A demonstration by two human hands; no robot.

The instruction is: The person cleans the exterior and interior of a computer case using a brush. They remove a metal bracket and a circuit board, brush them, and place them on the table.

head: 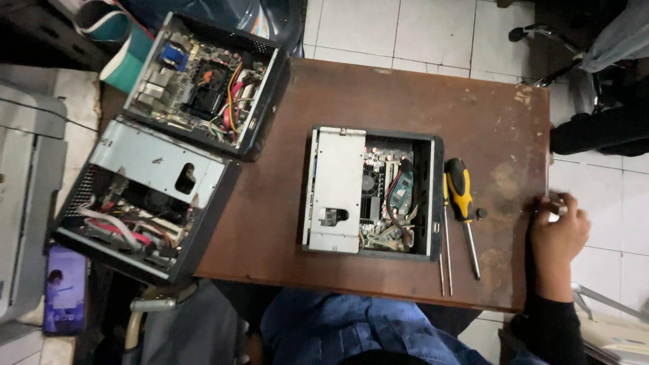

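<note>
My right hand [558, 233], in a black sleeve, rests at the right edge of the brown wooden table [378, 101]. Its fingers are curled around a small shiny metal piece [556, 209]. My left hand is out of view. A small open computer case [436, 203] lies in the middle of the table, showing a silver drive bracket [334, 189] and a circuit board with cables [389, 196]. Just right of the case lies a yellow-and-black screwdriver [462, 196], a hand's width from my right hand. Two thin tools [445, 253] lie beside it.
Two more open computer cases [209, 81] [145, 196] sit at the table's left end, full of boards and cables. A lit phone [65, 290] lies at the lower left, next to a grey machine [20, 196]. A chair [595, 94] stands on white floor tiles at the upper right.
</note>
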